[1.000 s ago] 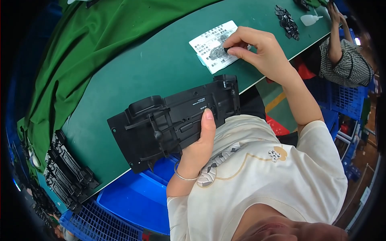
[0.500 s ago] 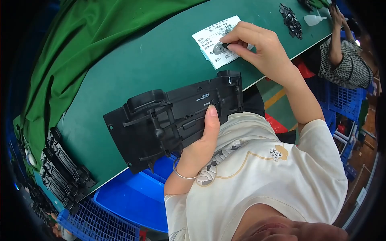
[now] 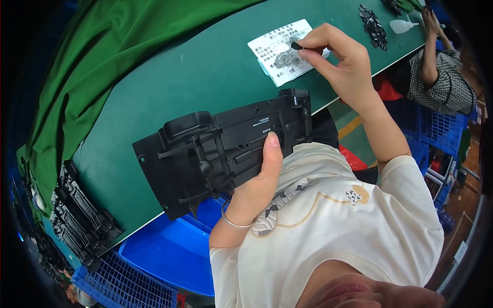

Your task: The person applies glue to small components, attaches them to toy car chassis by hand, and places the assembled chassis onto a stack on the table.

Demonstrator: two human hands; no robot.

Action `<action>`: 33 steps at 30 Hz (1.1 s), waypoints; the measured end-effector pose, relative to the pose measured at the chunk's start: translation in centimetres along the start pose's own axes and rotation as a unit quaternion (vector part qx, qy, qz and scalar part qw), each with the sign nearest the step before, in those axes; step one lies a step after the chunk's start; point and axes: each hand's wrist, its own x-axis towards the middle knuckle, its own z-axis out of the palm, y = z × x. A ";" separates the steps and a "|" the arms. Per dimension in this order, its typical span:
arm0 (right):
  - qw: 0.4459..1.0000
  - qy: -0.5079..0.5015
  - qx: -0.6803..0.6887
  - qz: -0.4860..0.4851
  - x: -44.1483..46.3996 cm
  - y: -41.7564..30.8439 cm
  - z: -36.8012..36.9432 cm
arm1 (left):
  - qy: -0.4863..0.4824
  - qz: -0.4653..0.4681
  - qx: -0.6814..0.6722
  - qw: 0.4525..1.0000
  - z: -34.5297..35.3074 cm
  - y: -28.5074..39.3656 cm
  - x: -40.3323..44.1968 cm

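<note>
The left hand's point(image 3: 261, 177) fingers are hidden behind a long black moulded-plastic panel point(image 3: 174, 169) with ribs, raised housings and screw holes; only the thumb and the heel of the palm show. The white lettering on its face is too small to read, and its far side is out of sight. The right hand's point(image 3: 345, 61) curled fingers overlap one another, and its fingertips cover part of a small black piece point(image 3: 296, 46), so the outline of that piece cannot be made out in full. Beneath it, an irregular grey mass point(image 3: 285, 59) lies on a creased white paper label point(image 3: 267, 51) with black print; it may be a pile of small bits, though the blur leaves this uncertain.

The left hand is closed on the panel, gripping its near long edge, with the thumb pressed flat on the ribbed face. The panel is held tilted over the near edge of a green tabletop point(image 3: 133, 113), reaching out to both sides of the grip. The right hand pinches the small piece between thumb and forefinger, above the label and well apart from the panel. At the left, a row of black plastic parts point(image 3: 82, 220) is partly lost toward the dark rim of the view.
</note>
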 end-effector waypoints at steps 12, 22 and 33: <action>0.839 -0.012 0.506 0.197 -1.7 -1.0 -1.1 | 0.028 0.012 0.007 1.000 0.2 -0.2 -0.2; 0.945 -0.117 0.267 0.146 -7.4 -6.7 0.2 | 0.032 0.019 0.007 0.999 0.5 0.1 0.1; 0.980 -0.071 0.149 0.114 -7.5 -7.3 1.1 | 0.051 0.006 -0.007 0.999 0.9 0.1 0.0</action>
